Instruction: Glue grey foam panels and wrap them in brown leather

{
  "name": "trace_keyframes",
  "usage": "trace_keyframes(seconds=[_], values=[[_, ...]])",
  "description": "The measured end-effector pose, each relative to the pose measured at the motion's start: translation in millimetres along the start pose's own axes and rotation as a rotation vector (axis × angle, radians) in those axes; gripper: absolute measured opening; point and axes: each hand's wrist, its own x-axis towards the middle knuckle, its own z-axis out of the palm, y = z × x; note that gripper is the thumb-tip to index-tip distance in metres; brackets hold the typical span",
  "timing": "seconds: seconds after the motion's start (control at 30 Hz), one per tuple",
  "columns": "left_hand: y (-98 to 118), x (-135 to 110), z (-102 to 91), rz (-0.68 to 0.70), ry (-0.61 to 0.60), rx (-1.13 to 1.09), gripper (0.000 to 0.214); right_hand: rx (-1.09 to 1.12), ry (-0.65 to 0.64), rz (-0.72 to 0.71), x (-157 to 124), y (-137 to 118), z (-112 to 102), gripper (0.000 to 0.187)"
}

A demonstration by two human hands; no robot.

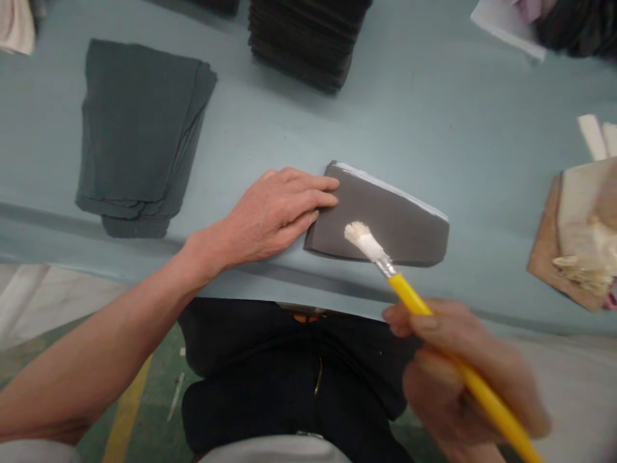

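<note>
My left hand point(284, 209) lies flat with its fingers stretched out, the tips pressing the left end of a small stack of dark grey fabric pieces point(395, 228). A white coating runs along the far edge of that stack. In my right hand point(463, 366) is a paintbrush point(409, 292) with a yellow handle and a metal ferrule, gripped between thumb and fingers. Its white-coated bristles hang over the near half of the stack; whether they touch it I cannot tell. My right hand is somewhat blurred.
Loosely piled dark green fabric pieces point(139, 128) lie at the left. A tall dark stack point(308, 38) stands at the back. On the right is a brown board point(544, 251) with a pale, crusted container point(585, 218). The pale blue table point(409, 109) ends just before my body.
</note>
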Motion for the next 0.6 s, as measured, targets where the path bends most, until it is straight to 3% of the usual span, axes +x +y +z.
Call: trace_keyframes(seconds=[0.07,0.2,0.6], values=[[-1,0,0.2,-0.002,-0.001,0.000,0.035,-0.053,-0.092,-0.102,-22,-5,6,0.011],[-1,0,0.4,0.007,-0.007,0.021,0.036,-0.106,-0.026,-0.128,-43,-10,23,0.018],[3,-1,-0.3,0.008,0.008,0.012,0.035,-0.035,-0.129,-0.173,-27,-11,34,0.012]])
